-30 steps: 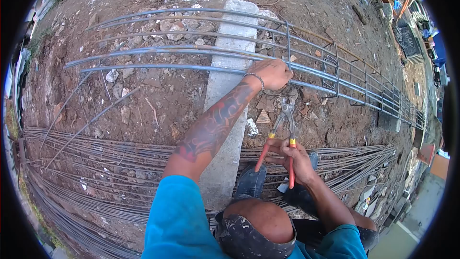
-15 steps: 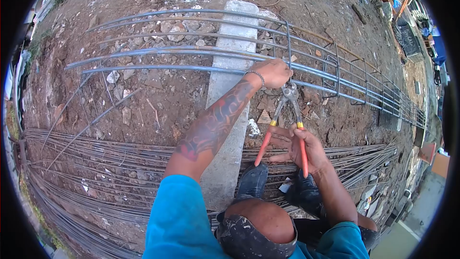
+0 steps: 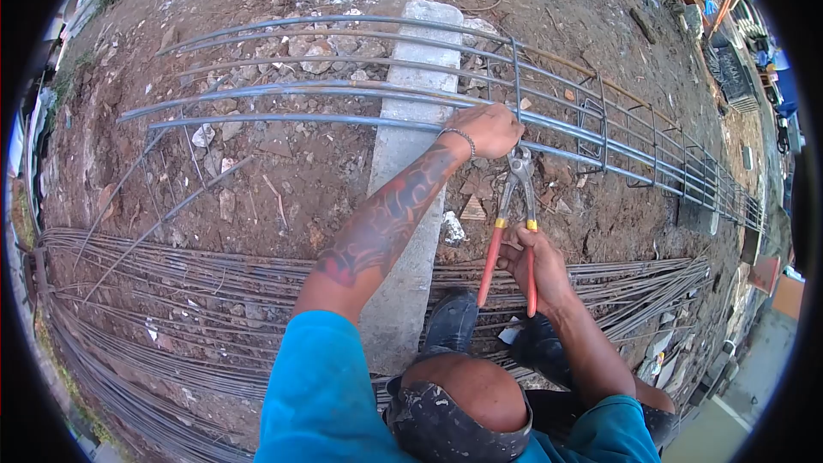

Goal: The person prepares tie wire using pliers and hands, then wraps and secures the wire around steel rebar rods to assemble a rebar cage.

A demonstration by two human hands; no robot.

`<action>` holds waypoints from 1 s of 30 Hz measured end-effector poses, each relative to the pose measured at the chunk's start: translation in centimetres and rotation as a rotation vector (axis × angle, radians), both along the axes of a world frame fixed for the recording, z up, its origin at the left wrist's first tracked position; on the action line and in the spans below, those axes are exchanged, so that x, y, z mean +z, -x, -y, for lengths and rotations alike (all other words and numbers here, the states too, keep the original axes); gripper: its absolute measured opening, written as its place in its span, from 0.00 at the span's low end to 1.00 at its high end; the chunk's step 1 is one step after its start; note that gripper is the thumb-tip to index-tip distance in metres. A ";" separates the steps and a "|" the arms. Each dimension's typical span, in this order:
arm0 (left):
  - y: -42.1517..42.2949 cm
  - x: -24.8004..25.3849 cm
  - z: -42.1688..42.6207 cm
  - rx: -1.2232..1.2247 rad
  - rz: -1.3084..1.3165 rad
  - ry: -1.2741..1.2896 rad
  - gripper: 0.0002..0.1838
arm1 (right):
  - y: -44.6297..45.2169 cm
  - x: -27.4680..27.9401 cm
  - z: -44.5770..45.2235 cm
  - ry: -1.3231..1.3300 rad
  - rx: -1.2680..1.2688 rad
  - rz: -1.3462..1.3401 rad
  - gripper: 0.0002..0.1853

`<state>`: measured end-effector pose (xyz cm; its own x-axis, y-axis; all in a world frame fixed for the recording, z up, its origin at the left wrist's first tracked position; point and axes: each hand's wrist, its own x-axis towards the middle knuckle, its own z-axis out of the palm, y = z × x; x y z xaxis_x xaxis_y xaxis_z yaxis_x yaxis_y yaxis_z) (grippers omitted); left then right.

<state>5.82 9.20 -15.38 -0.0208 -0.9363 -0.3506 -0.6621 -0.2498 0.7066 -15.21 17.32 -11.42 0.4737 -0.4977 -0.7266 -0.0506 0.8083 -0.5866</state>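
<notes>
Red-handled pincers [image 3: 520, 173] stand just right of the middle of the frame, their head pointing up and their two handles, banded yellow near the top, spread apart below. The right hand [image 3: 543, 266] is closed around the right-hand handle, thumb near the yellow band, with fingers reaching into the gap towards the other handle. The head of the pincers is right beside the lowest bar of the steel cage [image 3: 603, 135], just below the left hand [image 3: 495, 130]; whether it touches the bar is unclear.

The left hand, back upwards and a bracelet [image 3: 464, 139] at its wrist, is over the lower bars beside the end stirrup [image 3: 516, 77]. Its fingers curl down out of sight, so how far they are closed and what they hold cannot be told.

The long bars cross the frame from the upper left to the right edge, passing over a concrete beam [image 3: 410, 257] that runs from the upper middle down to the lower middle. Stirrups ring the bars on the right side. A spread of thin rods [image 3: 214, 267] lies across the lower part, partly behind two dark boots [image 3: 452, 319]. Stones and rubble litter the brown soil.
</notes>
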 end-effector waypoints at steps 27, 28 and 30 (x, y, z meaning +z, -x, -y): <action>6.6 1.8 -3.7 -0.596 0.208 0.456 0.26 | 0.0 5.9 2.0 1.078 0.860 -0.925 0.17; 6.3 0.7 -4.1 -0.519 0.093 0.774 0.15 | 0.1 6.1 2.0 0.995 0.799 -0.872 0.18; 6.3 -0.5 -4.1 -0.523 0.084 0.875 0.12 | 1.7 6.6 2.2 0.721 0.527 -0.633 0.20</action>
<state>-0.49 13.32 -15.92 -0.5069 -0.7456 0.4325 -0.5960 0.6657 0.4491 -16.86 15.12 -4.80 0.3955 -0.7483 -0.5326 -0.7481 0.0740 -0.6594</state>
